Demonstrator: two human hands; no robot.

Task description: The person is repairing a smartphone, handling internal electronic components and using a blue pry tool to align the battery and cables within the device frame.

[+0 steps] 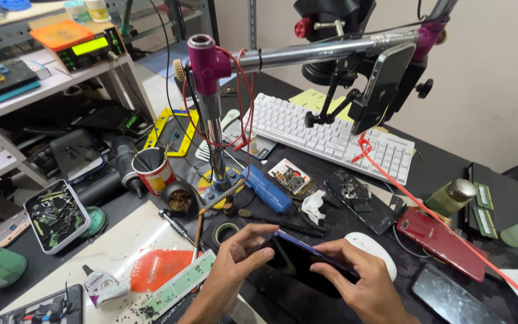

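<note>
In the head view, a dark, glossy smartphone (307,264) with a bluish upper edge is gripped tilted above the black bench (439,174) by the left hand (235,264) and right hand (361,282), its long axis running left to right, hemmed in by a white mouse (372,249) and a tape roll (226,231).

Green lit display (90,46) on shelf; dark phone screen (304,262) held.

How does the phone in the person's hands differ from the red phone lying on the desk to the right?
The dark phone is gripped by the left hand and right hand and tilted off the desk; the red phone lies flat with no hand on it. The dark phone has a bluish-purple edge; the red phone's upturned side is glossy red. Both are slim, rectangular handsets.
</note>
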